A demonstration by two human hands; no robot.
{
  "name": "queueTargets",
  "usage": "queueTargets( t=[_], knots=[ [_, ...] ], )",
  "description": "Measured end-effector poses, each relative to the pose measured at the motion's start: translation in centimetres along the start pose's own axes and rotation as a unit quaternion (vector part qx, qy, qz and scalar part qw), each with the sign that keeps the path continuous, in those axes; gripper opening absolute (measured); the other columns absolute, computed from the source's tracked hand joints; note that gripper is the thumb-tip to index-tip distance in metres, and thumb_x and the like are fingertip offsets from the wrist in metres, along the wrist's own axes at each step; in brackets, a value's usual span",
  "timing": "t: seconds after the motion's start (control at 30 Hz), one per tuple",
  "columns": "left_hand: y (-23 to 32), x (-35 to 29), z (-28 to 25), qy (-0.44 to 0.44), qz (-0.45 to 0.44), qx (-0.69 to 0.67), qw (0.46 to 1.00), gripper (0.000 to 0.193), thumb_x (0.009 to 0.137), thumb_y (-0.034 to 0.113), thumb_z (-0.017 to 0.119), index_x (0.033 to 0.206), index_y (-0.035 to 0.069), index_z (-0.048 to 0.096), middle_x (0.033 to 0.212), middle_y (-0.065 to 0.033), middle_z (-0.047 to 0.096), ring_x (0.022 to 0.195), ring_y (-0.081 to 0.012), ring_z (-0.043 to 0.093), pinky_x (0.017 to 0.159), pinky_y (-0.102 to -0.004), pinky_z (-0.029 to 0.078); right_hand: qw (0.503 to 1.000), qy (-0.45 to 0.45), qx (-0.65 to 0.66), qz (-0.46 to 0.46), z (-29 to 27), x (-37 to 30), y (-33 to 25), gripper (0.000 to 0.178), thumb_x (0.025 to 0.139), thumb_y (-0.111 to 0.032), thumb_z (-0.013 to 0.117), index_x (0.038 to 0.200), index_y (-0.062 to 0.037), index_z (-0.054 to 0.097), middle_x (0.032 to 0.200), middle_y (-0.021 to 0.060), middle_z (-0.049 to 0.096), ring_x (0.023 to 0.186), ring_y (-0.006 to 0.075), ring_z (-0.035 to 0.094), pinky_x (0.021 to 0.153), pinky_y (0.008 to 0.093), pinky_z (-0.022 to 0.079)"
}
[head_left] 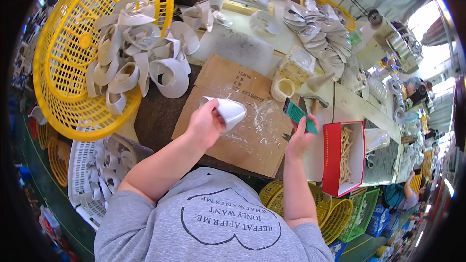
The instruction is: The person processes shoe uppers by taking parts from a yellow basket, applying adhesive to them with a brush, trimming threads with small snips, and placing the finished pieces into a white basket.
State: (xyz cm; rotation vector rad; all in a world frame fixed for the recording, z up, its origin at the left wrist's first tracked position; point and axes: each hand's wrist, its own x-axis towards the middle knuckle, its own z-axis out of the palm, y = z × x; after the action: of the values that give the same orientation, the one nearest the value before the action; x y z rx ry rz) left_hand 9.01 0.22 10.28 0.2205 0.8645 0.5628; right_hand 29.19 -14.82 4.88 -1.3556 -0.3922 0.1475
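The left hand (204, 125) pinches a white piece (232, 113) in its fingers (211, 106), over the brown cardboard (213, 83). The right hand (300, 139) grips a green tool (296, 113), apart from the piece. This looks like trimming, which calls for bringing both together.

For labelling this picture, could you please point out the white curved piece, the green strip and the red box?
White curved piece (232, 111), head view: the middle of its smooth surface.
Green strip (295, 113), head view: its flat green face.
Red box (332, 159), head view: its long red side wall.
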Motion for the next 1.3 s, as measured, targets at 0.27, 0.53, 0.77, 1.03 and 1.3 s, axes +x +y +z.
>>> queueTargets(
  t=[0.27,0.53,0.77,1.03,1.3],
  knots=[
    [0.1,2.1,-4.0,-0.106,-0.012,0.212,0.971,0.027,0.092,0.008,0.043,0.115,-0.003,0.046,0.111,-0.0131,0.057,0.097,-0.0245,0.061,0.083,-0.0393,0.051,0.951,-0.047,-0.283,-0.114,1.8,9.1,4.2,0.019,0.088,-0.013,0.056,0.104,-0.0034,0.054,0.082,0.0112,0.060,0.075,0.0158,0.061,0.061,0.0288,0.048],
    [0.3,0.3,-5.7,-0.106,0.041,0.170,0.979,0.034,0.093,0.012,0.042,0.126,0.003,0.043,0.112,-0.0097,0.058,0.099,-0.0207,0.060,0.085,-0.0372,0.049,0.972,-0.045,-0.224,-0.048,2.6,8.7,3.2,0.018,0.086,-0.009,0.055,0.104,-0.0044,0.052,0.084,0.0104,0.059,0.071,0.0173,0.061,0.056,0.0288,0.049],
    [0.0,1.3,-7.0,-0.133,0.005,0.181,0.974,0.040,0.098,0.023,0.029,0.134,0.007,0.034,0.118,-0.0101,0.054,0.102,-0.0219,0.058,0.089,-0.0398,0.046,0.966,-0.135,0.023,0.219,4.9,3.0,1.9,0.020,0.084,-0.005,0.056,0.102,-0.0041,0.049,0.091,0.0097,0.057,0.075,0.0191,0.061,0.060,0.0316,0.056],
    [0.2,1.0,-5.9,-0.127,-0.037,0.224,0.966,0.036,0.098,0.023,0.029,0.130,0.009,0.038,0.113,-0.0109,0.056,0.099,-0.0230,0.059,0.087,-0.0404,0.047,0.967,-0.194,0.007,0.166,12.4,-1.7,2.8,0.013,0.091,-0.007,0.051,0.103,-0.0053,0.049,0.092,0.0080,0.056,0.079,0.0150,0.061,0.064,0.0303,0.056],
    [1.1,1.5,-6.3,-0.189,-0.072,0.133,0.970,0.042,0.097,0.030,0.028,0.127,0.003,0.042,0.115,-0.0136,0.057,0.101,-0.0253,0.059,0.090,-0.0412,0.045,0.674,-0.606,-0.139,-0.398,8.4,-2.3,-5.1,0.026,0.072,-0.006,0.062,0.098,-0.0104,0.060,0.100,0.0084,0.062,0.089,0.0295,0.062,0.075,0.0366,0.052]
  ],
)
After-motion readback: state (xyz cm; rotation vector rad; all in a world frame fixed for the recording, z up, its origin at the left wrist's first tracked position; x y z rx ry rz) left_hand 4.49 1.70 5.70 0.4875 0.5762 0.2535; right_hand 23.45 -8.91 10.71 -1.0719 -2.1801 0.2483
